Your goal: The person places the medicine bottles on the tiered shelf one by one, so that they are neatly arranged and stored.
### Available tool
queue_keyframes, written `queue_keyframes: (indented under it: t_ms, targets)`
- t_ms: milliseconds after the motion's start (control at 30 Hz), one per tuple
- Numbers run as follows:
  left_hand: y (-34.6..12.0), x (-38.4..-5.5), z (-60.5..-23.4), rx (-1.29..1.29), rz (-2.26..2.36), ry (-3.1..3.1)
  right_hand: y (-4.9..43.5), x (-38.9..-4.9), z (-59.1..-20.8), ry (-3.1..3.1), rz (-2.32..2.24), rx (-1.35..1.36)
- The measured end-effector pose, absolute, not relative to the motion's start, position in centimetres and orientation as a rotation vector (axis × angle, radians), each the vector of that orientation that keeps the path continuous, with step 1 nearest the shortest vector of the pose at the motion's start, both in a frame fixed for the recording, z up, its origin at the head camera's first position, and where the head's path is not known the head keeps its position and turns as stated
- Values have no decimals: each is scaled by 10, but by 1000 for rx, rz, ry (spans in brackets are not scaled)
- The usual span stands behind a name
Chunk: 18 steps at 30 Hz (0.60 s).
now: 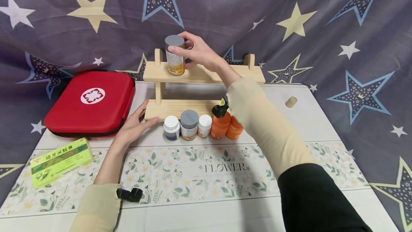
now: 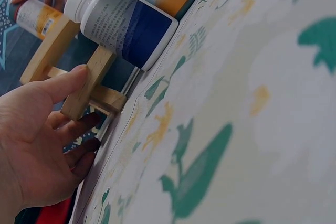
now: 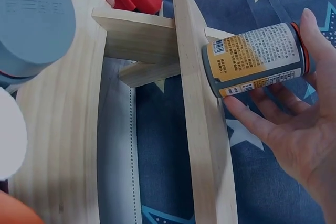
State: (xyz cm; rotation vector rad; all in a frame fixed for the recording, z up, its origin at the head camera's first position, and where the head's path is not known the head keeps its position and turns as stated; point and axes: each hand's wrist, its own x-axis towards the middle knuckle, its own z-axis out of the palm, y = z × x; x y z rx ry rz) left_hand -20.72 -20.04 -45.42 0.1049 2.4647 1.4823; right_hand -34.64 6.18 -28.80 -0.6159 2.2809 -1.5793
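Note:
A two-tier wooden rack [image 1: 206,75] stands at the back of the table. At the left end of its upper board, my right hand [image 1: 201,52] holds a grey-lidded bottle [image 1: 175,61] with a white and yellow label, thumb across the front near the lid. In the right wrist view the base of the bottle [image 3: 252,59] meets the upper board. My left hand [image 1: 132,127] grips the left end of the lower board [image 1: 170,107], its thumb on the board in the left wrist view and its fingers [image 2: 79,129] below.
Before the rack stand a white bottle [image 1: 172,128], another grey-lidded bottle [image 1: 189,124], a small white-capped bottle [image 1: 204,125] and two orange bottles [image 1: 220,128]. A red first-aid case [image 1: 91,105] and green medicine box [image 1: 62,161] lie left. A small tan cylinder [image 1: 291,102] lies right.

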Motion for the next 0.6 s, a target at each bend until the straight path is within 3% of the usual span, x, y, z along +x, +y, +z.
queue_keyframes:
  t_ms: [333,600]
  targets:
    - [-199,-207,-455,103,1467,2471,76,-340,-293,2325,-1535,-580]
    - [-202,-205,-454,107,1481,2467,102,-332,-300,2478,-1524,-701]
